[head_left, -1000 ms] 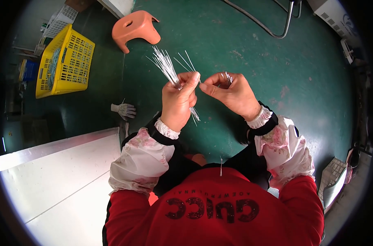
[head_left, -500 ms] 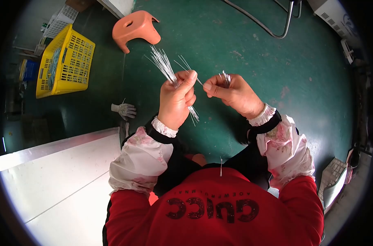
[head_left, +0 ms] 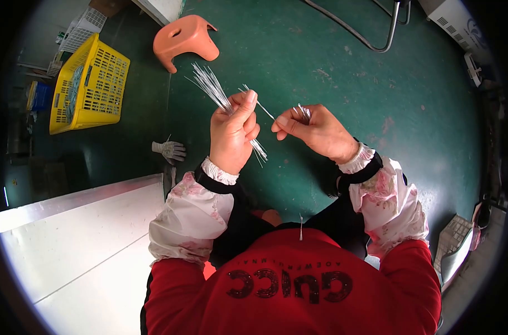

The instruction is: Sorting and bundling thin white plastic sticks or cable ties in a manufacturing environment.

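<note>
My left hand [head_left: 227, 137] is closed round a bundle of thin silvery wires [head_left: 209, 85]. Their far ends fan out above the fist, and the other ends stick out below it. Between my two hands runs a thin, twisted-looking strand of wire [head_left: 266, 110]. One end lies at my left thumb and forefinger, while the fingertips of my right hand [head_left: 327, 137] pinch the other. Several short silvery wire ends [head_left: 303, 113] poke out above my right hand's curled fingers; their lower parts are hidden. Another small piece of wire [head_left: 301, 229] lies on the red top at my front.
An orange stool [head_left: 187, 39] stands on the green floor beyond my left hand. Farther left is a yellow basket [head_left: 104, 78] with bluish material inside. A grey knitted glove [head_left: 170, 149] lies nearby. A white panel [head_left: 81, 245] fills the lower left; metal tube legs [head_left: 371, 44] stand ahead.
My left hand has shifted slightly left with the bundle, widening the gap between my hands. The loose wire ends fanned beside my left thumb now show shorter and closer together.
</note>
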Available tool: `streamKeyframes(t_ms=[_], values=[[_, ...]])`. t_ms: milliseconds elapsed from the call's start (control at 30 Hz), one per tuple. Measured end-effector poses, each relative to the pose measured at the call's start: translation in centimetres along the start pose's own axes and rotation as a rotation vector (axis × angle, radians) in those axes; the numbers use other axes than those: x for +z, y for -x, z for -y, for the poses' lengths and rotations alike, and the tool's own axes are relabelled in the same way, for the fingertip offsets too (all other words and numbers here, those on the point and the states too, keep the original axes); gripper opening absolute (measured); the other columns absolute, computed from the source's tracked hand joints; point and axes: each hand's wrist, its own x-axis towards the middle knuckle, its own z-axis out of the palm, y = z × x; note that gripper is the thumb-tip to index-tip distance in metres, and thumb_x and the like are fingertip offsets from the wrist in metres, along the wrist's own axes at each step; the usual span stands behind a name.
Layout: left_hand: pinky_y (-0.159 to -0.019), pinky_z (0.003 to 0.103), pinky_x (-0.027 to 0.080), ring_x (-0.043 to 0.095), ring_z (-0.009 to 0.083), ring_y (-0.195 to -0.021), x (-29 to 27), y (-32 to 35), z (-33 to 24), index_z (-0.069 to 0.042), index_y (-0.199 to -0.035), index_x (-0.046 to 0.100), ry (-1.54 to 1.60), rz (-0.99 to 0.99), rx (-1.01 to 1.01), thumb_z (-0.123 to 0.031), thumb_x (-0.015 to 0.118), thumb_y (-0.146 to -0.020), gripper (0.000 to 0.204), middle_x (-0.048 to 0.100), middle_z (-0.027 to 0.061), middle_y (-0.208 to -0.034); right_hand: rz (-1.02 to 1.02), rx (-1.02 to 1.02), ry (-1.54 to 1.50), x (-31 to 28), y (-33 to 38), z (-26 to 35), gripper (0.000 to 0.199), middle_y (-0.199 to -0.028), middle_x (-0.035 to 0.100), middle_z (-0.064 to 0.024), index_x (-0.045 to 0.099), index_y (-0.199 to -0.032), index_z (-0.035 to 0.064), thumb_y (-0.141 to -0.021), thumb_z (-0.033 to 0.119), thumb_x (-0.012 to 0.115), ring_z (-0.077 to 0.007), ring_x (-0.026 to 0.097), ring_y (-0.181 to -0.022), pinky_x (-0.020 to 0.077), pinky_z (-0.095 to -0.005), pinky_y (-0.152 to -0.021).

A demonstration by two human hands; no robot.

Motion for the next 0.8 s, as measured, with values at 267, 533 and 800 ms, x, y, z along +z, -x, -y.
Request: streamKeyframes(t_ms=[267,533,800], values=[[-0.042,0.022,0.021,0.026,0.0024,-0.046,0.0,-0.1,-0.5,-0.007,-0.091,0.062,0.030,-0.024,0.013,-0.020,0.068,-0.094,0.014,0.038,-0.0082,-0.062,-0.015,-0.002,0.090,-0.1,0.2,0.5,0.027,-0.074,0.065,0.0008,0.070,-0.088,0.0019,-0.093,0.029,0.067,-0.0053,0.056,-0.069,0.0473,-0.0244,-0.063],[-0.042,0.022,0.019,0.022,0.0021,-0.044,-0.3,-0.2,-0.8,-0.007,-0.091,0.063,0.018,-0.048,0.082,-0.021,0.068,-0.094,0.015,0.032,-0.0095,-0.056,0.024,0.039,0.070,0.2,0.4,1.3,0.022,-0.086,0.071,-0.0043,0.068,-0.093,-0.0001,-0.097,0.021,0.061,-0.0087,0.062,-0.080,0.0493,-0.0259,-0.080],[-0.043,0.022,0.019,0.021,0.0024,-0.044,-0.6,-0.3,-1.0,-0.008,-0.091,0.064,0.061,-0.031,0.065,-0.020,0.069,-0.093,0.013,0.032,-0.0096,-0.056,0.056,0.065,-0.053,0.1,0.5,2.0,0.022,-0.083,0.070,-0.0026,0.069,-0.094,0.0014,-0.096,0.023,0.063,-0.0065,0.059,-0.079,0.0474,-0.0254,-0.080]])
